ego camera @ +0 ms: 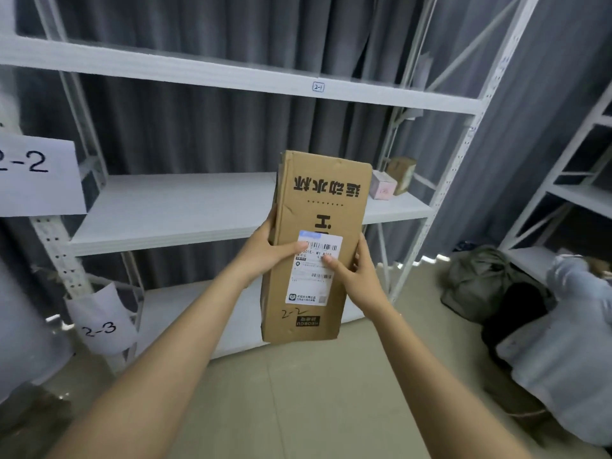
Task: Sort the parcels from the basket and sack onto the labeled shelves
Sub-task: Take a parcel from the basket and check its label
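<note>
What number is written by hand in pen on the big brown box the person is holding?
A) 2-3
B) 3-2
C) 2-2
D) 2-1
C: near the lower end of the brown box, just under its white sticker, "2-2" is written in dark pen; the left hand and right hand grip the box from both sides.

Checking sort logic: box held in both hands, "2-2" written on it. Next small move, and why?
Probably carry the cardboard box, gripped by the left hand and right hand, forward onto the middle shelf. The "2-2" sign hangs at that level, and the shelf's left part is bare.
</note>
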{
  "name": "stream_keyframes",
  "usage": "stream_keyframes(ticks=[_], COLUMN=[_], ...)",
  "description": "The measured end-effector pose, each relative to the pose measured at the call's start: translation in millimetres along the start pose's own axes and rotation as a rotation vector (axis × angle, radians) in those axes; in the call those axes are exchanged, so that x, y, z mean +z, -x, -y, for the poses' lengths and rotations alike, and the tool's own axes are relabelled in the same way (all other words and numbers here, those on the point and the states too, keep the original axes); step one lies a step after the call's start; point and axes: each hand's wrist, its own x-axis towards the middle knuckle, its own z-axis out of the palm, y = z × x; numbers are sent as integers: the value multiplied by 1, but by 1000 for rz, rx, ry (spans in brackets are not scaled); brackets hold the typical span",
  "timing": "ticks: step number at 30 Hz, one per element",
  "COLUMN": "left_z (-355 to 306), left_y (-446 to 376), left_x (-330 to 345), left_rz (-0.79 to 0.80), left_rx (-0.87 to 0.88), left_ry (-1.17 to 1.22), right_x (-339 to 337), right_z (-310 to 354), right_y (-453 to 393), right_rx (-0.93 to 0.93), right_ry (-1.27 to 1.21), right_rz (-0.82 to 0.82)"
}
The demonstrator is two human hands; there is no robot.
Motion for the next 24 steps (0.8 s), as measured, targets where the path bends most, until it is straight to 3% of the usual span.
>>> stream_keyframes(ticks=[16, 24], left_z=[-10, -10], left_y=[-282, -387], left_x=[130, 204], left_rz=[167, 62], left_rx=[34, 51], left_ry=[4, 61], right_x=[-165, -259], right_z=[-71, -117], right_y=[-212, -321], right_rx=[-9, -17], right_ry=[47, 129], right_rz=[-187, -83])
